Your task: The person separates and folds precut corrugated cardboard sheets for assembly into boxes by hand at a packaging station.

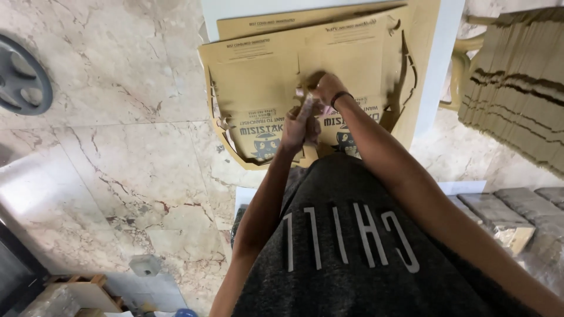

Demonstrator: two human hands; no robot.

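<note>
- The die-cut cardboard sheet (264, 88) lies flat on a pale table (435, 53) in the upper centre of the frame, printed side up, topmost of a few such sheets; the one beneath shows along its upper edge.
- Its outline is already cut, and a loose strip of cardboard trim (226, 149) curls away along its left and lower edges, so the sheet seems to lie flat so that this waste can be pulled off.
- The left hand (295, 130) is in the middle of the frame over the lower part of the sheet, fingers curled in; it appears to pinch a small pale scrap (305, 105), though what exactly it holds is too small to tell.
- The right hand (326, 88) sits just above the left, a dark band on its wrist, fingers bent down onto the cardboard near a cut line; I judge it is pressing or picking at the sheet, but whether it grips anything cannot be made out.
- The two hands are close together, almost touching, which suits working one small spot with both.
- A tall stack of flat cardboard blanks (517, 88) stands in the upper right, near enough to reach.
- A dark round disc with holes (20, 82) rests on the marble floor (117, 147) at the upper left edge.
- Grey blocks (499, 211) lie at the right, below the stack.
</note>
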